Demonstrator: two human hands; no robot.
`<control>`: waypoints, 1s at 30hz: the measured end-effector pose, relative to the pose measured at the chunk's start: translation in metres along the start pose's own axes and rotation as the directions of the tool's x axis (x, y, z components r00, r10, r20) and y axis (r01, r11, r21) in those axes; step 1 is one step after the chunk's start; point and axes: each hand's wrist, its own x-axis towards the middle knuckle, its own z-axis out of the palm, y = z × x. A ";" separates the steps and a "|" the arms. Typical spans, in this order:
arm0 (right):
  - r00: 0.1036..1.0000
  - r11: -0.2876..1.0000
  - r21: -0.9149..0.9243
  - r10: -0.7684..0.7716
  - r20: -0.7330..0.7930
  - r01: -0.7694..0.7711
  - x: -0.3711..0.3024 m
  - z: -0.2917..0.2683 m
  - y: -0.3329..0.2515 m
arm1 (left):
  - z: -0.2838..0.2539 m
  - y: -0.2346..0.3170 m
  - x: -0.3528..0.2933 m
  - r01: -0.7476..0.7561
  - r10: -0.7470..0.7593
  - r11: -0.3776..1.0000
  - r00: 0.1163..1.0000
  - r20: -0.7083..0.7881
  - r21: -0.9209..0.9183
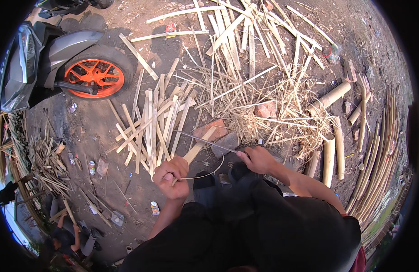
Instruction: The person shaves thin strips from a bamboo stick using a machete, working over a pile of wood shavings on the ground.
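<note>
My left hand [173, 177] is closed in a fist around the near end of a flat bamboo strip [194, 152], whose far end rests on a reddish brick [217, 125]. From that fist a thin bamboo sliver [209, 174] curves toward the blade. In my right hand [260, 160] is a long, narrow-bladed knife [200, 139], its handle hidden by the fingers. The blade points left and passes across the strip, near the bricks. A greyish block [225, 144] lies below the knife, close to my feet.
Split bamboo strips [150, 124] lie piled ahead-left, beside a heap of shavings [245, 99]. Bamboo poles [329, 161] lie right, with long bundled strips [377, 156] farther out. A parked motorcycle's orange-rimmed wheel [95, 77] stands left. Another person [66, 238] sits lower left, holding a stick.
</note>
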 end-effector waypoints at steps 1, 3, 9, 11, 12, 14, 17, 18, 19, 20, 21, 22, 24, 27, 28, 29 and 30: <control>0.999 0.998 0.045 -0.049 0.001 0.049 0.005 -0.002 -0.019 | 0.002 -0.001 0.000 -0.001 0.001 1.000 1.000 -0.012 -0.005; 0.993 0.987 0.109 -0.118 -0.016 0.119 0.010 0.000 -0.048 | 0.006 -0.001 0.004 0.009 -0.009 1.000 1.000 -0.003 0.007; 0.997 0.998 0.025 0.066 -0.035 -0.065 0.032 0.017 -0.033 | 0.007 -0.003 0.019 0.030 -0.028 0.998 0.999 -0.026 0.051; 0.995 0.995 -0.027 0.094 -0.035 -0.095 0.033 0.015 -0.017 | 0.007 -0.004 0.022 0.009 -0.006 0.999 0.998 -0.057 0.045; 0.993 0.993 -0.047 0.109 -0.034 -0.111 0.035 0.017 -0.013 | 0.008 -0.003 0.025 0.001 0.003 0.999 0.998 -0.068 0.051; 0.999 0.993 0.108 0.042 -0.029 -0.039 0.018 0.020 -0.038 | 0.001 -0.010 0.020 0.029 -0.025 0.999 0.994 -0.108 0.038; 1.000 0.962 0.272 -0.013 -0.023 0.019 0.023 0.018 -0.043 | 0.005 -0.003 0.030 0.081 -0.075 0.997 0.979 -0.190 0.021; 1.000 0.942 0.334 0.025 -0.012 -0.020 0.026 0.018 -0.033 | 0.006 0.002 0.034 0.092 -0.089 0.996 0.986 -0.140 0.015; 0.998 0.917 0.396 0.057 0.005 -0.055 0.031 0.015 -0.028 | 0.010 0.009 0.032 0.034 -0.030 0.997 0.998 -0.056 0.070; 0.985 0.846 0.504 0.141 0.101 -0.172 0.034 0.011 -0.023 | 0.016 0.017 0.025 -0.027 0.024 0.993 0.999 0.032 0.118; 0.955 0.752 0.589 0.208 0.214 -0.296 0.036 0.004 -0.024 | 0.020 0.025 0.021 -0.088 0.070 0.983 0.991 0.113 0.163; 0.908 0.637 0.648 0.257 0.331 -0.417 0.037 -0.002 -0.026 | 0.024 0.030 0.022 -0.205 0.123 0.957 0.927 0.354 0.205; 0.935 0.444 0.824 0.213 0.285 -0.352 0.043 -0.009 -0.044 | 0.033 0.034 0.021 -0.420 0.113 0.875 0.661 0.742 0.241; 0.961 0.165 0.950 0.131 0.245 -0.265 0.052 -0.036 -0.073 | 0.046 0.017 0.004 -0.578 -0.007 0.788 0.335 0.942 0.212; 0.971 0.149 0.963 0.120 0.208 -0.225 0.054 -0.044 -0.083 | 0.044 0.009 -0.003 -0.608 -0.044 0.771 0.248 0.968 0.190; 0.978 0.131 0.974 0.112 0.173 -0.188 0.057 -0.048 -0.087 | 0.039 0.001 -0.009 -0.620 -0.087 0.757 0.216 0.973 0.205; 0.975 0.131 0.970 0.113 0.191 -0.205 0.062 -0.050 -0.087 | 0.037 -0.004 -0.010 -0.630 -0.128 0.746 0.182 0.975 0.215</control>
